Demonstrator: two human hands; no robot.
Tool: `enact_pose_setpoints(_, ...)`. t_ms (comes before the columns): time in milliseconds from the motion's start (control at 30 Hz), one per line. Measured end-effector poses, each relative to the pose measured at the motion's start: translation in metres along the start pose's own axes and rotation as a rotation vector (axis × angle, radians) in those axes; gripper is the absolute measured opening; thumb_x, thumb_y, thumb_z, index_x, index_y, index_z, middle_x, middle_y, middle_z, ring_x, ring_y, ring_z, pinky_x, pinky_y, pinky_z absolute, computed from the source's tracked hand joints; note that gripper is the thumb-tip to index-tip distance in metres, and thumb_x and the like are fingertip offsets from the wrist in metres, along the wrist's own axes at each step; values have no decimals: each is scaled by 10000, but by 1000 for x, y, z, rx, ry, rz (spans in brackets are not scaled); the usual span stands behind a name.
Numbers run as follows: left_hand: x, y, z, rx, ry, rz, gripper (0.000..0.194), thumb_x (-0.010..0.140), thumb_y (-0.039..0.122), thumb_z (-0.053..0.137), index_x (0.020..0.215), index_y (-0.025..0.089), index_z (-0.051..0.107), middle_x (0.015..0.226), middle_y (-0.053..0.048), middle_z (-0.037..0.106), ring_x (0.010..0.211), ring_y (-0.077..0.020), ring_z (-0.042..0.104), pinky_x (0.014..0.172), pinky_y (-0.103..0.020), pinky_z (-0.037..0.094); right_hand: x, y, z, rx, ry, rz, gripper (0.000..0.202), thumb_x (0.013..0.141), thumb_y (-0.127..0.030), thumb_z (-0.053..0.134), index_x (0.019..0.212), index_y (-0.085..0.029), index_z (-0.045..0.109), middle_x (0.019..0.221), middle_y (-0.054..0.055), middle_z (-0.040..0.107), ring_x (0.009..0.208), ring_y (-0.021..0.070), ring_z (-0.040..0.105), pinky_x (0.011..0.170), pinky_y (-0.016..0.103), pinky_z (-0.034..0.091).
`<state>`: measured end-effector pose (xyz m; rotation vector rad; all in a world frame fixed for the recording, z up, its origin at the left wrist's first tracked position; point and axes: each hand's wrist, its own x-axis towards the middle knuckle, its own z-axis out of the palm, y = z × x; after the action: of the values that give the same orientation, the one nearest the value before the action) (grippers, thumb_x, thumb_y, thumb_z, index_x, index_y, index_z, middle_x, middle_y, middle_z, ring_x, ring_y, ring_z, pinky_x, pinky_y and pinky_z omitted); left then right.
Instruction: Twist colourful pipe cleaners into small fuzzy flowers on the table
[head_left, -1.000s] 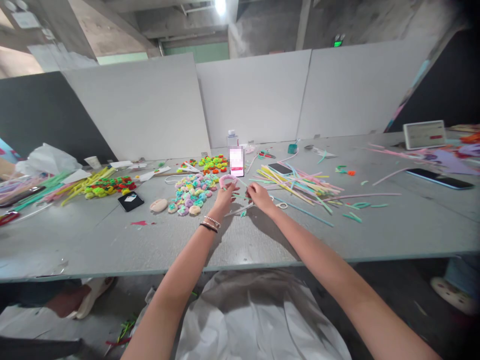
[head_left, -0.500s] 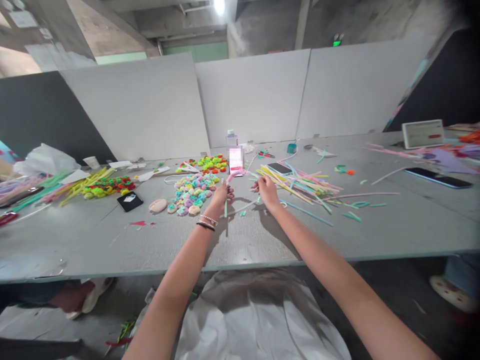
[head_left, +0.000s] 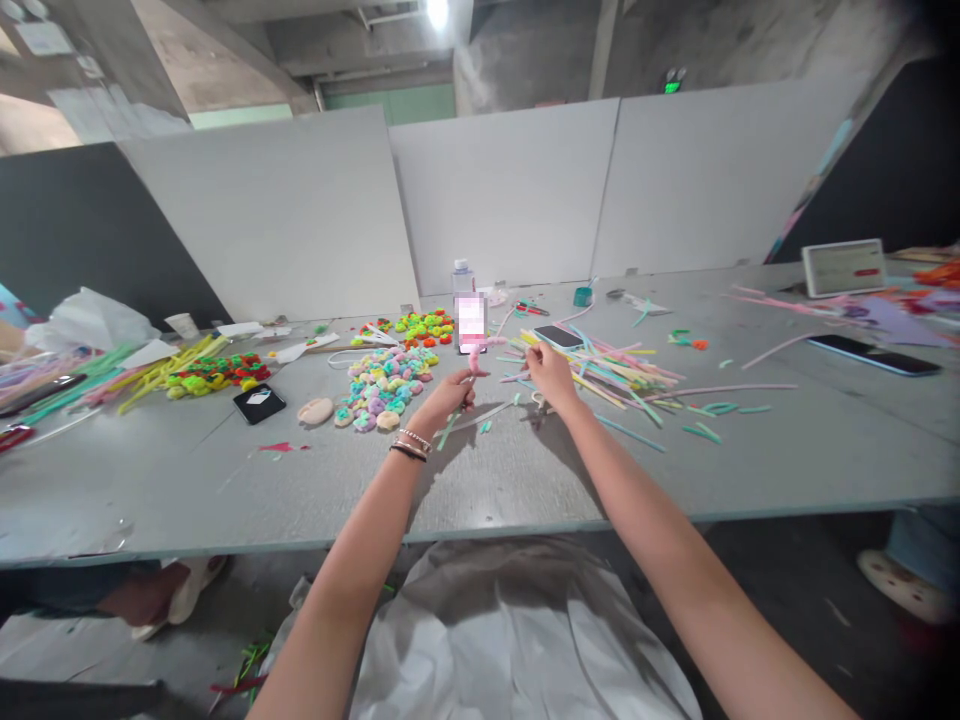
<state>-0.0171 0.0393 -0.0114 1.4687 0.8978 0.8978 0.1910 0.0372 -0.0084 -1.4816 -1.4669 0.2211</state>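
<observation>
My left hand [head_left: 451, 393] is closed around a pale green pipe cleaner [head_left: 448, 432], whose lower end sticks out below the fist. Above its fingers a pink pipe cleaner [head_left: 474, 358] curls up and bends over to the right. My right hand [head_left: 550, 374] is pinched at the left end of a heap of pastel pipe cleaners [head_left: 622, 372]. The pink strand runs toward its fingertips, and the exact grip is partly hidden. A lilac piece [head_left: 514, 379] lies by those fingers. Left of my left hand is a pile of small pastel fuzzy coils [head_left: 386, 385].
A phone with a lit, blurred screen [head_left: 472, 322] leans on a bottle [head_left: 461, 270]. Another phone [head_left: 559, 337] lies behind the heap. Red, green and yellow fuzzy pieces [head_left: 217, 372] and a black square [head_left: 259, 402] are at left. A dark phone [head_left: 874, 354] and tablet [head_left: 844, 268] are at right.
My left hand has turned and shifted slightly right, tilting the green stem. My right hand has moved a little right and up, and the pink strand now arches higher between the hands.
</observation>
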Motion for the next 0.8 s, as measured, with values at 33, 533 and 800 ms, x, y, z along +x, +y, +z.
enact_pose_setpoints(33,0,1,0,21,6,-17,233,817,245,528,1005,165,638,543,38,491,457,-68,466,466,-187,304,1,1,0,2,7,2,140,856,-266,438,783,-213,545,706,45,661,679,203,591,689,310,422)
enact_pose_setpoints(533,9,-6,-3,97,207,45,198,807,333,515,746,173,615,505,47,342,403,-68,294,416,-209,201,-4,1,3,-113,-187,-131,227,903,-325,436,879,-185,613,834,77,663,791,207,599,721,294,408)
enact_pose_setpoints(800,3,0,1,234,39,86,328,812,447,502,773,168,669,449,57,303,370,-76,272,406,-223,199,-7,-4,11,90,-187,-324,493,774,-384,652,1220,-191,567,1227,122,602,1143,245,546,995,389,384)
